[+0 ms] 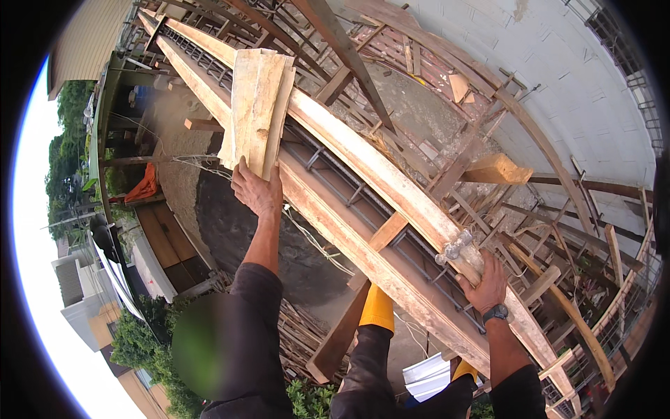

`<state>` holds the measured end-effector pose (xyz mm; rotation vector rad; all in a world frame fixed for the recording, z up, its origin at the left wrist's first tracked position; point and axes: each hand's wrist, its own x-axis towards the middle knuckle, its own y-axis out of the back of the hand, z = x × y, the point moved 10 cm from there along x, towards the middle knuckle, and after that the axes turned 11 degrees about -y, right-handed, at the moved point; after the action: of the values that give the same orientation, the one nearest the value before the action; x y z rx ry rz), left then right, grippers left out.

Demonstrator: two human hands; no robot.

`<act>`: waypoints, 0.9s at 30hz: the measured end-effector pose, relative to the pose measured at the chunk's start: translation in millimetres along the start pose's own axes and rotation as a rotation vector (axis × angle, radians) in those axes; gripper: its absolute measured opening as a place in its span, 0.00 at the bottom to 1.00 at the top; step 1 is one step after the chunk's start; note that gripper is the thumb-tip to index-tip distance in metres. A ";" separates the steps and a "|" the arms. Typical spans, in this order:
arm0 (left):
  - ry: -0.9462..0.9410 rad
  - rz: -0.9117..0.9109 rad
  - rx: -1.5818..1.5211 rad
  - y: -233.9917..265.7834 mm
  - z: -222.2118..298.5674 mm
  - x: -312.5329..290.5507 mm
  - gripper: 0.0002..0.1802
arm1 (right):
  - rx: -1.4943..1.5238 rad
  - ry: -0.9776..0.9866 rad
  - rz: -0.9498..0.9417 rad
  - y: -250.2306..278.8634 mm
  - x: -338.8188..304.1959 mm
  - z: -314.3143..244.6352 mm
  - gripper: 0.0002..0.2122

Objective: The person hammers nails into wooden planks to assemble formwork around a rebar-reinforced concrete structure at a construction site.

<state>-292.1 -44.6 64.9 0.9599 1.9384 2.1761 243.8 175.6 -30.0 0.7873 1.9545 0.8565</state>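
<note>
My left hand (259, 190) is closed round the lower end of a few short wooden boards (252, 115). The boards stand over the long wooden beam formwork (349, 237) and overlap its far part. My right hand (486, 285), with a watch on the wrist, grips a hammer (457, 248) by its light wooden handle. Its grey metal head rests on or just above the formwork's right-hand side board (377, 178). Between the two side boards lies a steel rebar cage (349, 183), with a short wooden crosspiece (388, 231) spanning the gap.
Timber props and planks (551, 293) crowd the right side, beside a pale block wall (558, 91). Wet-looking dark ground (237, 230) lies far below on the left. My yellow boot (377, 307) shows beneath the formwork. A pile of sticks (303, 342) lies lower left.
</note>
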 end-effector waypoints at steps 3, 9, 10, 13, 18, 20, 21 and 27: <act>0.032 -0.276 0.025 -22.1 -2.6 13.7 0.40 | -0.049 0.010 0.022 2.4 -2.1 8.7 0.39; -0.131 -0.149 -0.154 -3.8 3.1 24.7 0.31 | -0.070 -0.011 0.004 2.3 -1.2 10.5 0.40; -0.121 -0.151 -0.236 -2.3 -5.3 21.2 0.31 | -0.052 -0.008 0.001 -1.4 0.4 9.3 0.40; -0.140 -0.250 -0.482 14.2 4.4 -23.0 0.29 | -0.058 0.027 0.044 0.4 -1.8 5.6 0.40; -0.330 -0.616 -0.744 11.7 37.1 -122.5 0.27 | -0.067 0.066 0.116 -2.8 -4.0 6.6 0.38; -0.228 -0.787 -0.834 11.1 49.3 -149.1 0.23 | -0.064 0.035 0.088 4.7 -0.1 10.9 0.39; -0.206 -0.857 -0.869 1.3 51.2 -156.3 0.22 | -0.049 0.022 0.097 5.9 4.8 11.5 0.39; 0.067 -1.136 -0.709 -33.4 15.1 -194.8 0.26 | -0.042 0.031 0.079 -8.7 -1.7 14.0 0.40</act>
<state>-139.9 -111.7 -43.0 -0.2960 1.0411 1.8338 254.9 173.0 -42.1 0.8355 1.9370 0.9589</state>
